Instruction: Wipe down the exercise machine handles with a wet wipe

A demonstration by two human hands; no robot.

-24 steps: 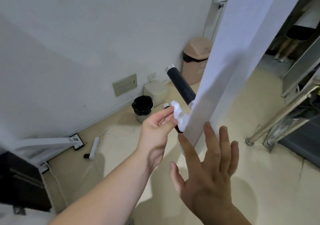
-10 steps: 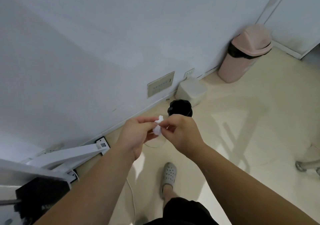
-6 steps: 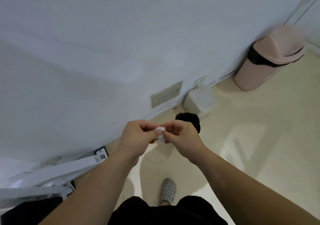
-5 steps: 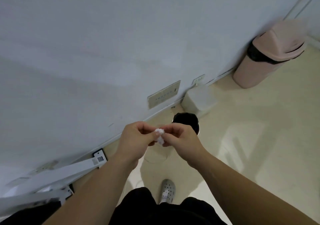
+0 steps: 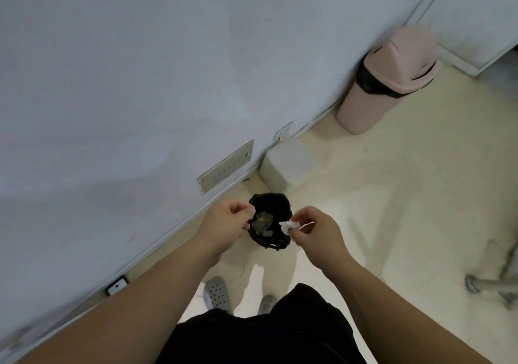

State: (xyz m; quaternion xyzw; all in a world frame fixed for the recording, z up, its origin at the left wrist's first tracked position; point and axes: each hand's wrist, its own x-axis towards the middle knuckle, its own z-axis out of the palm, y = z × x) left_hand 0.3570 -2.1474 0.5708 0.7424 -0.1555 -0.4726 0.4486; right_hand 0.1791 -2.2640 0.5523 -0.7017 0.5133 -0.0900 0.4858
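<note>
A crumpled white wet wipe is pinched in the fingertips of my right hand, right above the rim of a small bin lined with a black bag. My left hand hovers over the bin's left edge with its fingers curled and nothing in them. Bits of rubbish lie inside the bin. No exercise machine handle is in view.
A white wall with a power strip panel runs along the left. A white box stands by the wall, a pink lidded bin further back. Metal machine legs reach in at the right edge. My feet in grey clogs stand below.
My hands have come apart: the left one let go of the wipe, the right one keeps it. The view has tilted down over the black bin, and the white machine frame has left the picture.
</note>
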